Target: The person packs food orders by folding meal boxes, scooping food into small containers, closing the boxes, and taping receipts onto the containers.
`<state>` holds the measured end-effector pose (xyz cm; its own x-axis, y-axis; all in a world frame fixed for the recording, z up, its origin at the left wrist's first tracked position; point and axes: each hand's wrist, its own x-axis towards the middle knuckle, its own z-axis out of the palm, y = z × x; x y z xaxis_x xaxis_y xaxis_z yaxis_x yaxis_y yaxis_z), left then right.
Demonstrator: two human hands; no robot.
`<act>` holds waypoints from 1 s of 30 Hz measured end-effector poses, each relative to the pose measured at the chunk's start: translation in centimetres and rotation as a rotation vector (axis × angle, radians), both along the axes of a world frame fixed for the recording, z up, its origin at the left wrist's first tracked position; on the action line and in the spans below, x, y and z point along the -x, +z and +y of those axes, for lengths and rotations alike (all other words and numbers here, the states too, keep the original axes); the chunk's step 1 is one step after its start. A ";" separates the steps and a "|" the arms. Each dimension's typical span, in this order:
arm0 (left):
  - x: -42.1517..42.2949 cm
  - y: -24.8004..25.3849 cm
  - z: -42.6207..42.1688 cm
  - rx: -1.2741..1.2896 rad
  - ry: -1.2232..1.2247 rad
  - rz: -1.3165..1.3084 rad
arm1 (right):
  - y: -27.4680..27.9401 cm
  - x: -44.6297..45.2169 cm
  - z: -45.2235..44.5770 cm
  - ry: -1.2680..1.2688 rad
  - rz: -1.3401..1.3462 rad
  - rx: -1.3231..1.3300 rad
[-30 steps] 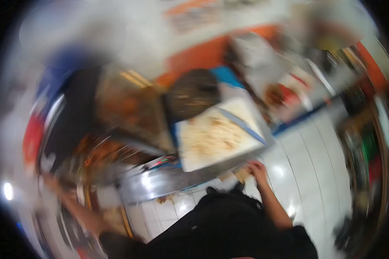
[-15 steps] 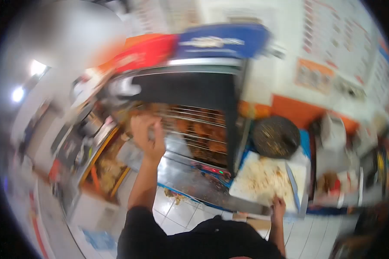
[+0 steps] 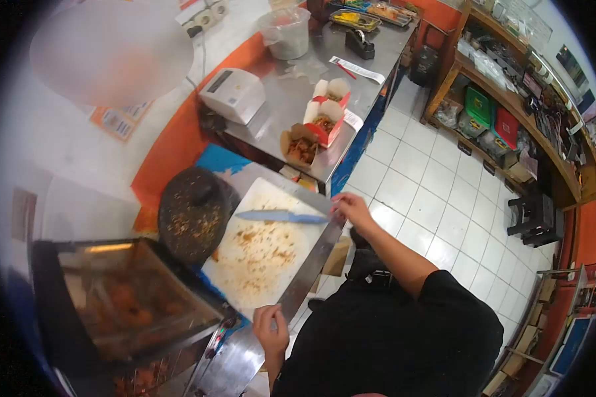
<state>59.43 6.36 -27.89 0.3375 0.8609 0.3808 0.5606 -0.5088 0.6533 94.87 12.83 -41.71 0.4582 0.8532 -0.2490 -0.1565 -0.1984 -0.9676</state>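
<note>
Apparently idle at board (image 3: 299,253), ctr frame; L hand (image 3: 271,329) loosely open; R hand (image 3: 354,210) nr knife (image 3: 278,216), grip: can't tell; lifting knife needs R closed.

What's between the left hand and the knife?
Head view: the white cutting board, scattered with brown crumbs, lies between the left hand and the knife.

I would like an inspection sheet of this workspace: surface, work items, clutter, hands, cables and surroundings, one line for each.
Surface: metal counter, partly covered.
Work items: blue knife lying on white cutting board.
Clutter: brown crumbs scattered across the board.
Hands: left hand near the board's lower corner; right hand near one knife end; grasp unclear.
Cables: one hanging by the wall socket.
Surroundings: dark mortar beside the board; open food boxes beyond; tiled floor.
</note>
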 end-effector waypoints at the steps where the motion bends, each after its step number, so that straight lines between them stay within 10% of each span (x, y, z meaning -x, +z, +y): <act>1: -2.6 -0.9 0.6 0.102 -0.056 -0.024 | 0.7 -3.5 0.6 -0.087 0.020 -0.037; 11: -28.6 -8.9 13.0 0.550 -0.010 0.177 | -2.9 -34.6 17.1 -0.310 -0.116 -0.031; 19: -38.5 -12.9 19.2 0.589 0.570 -0.288 | -5.2 -39.6 22.0 -0.195 0.038 -0.036; 30: -41.9 -15.4 23.1 0.607 0.690 -0.521 | -5.4 -39.7 22.0 -0.188 0.010 -0.008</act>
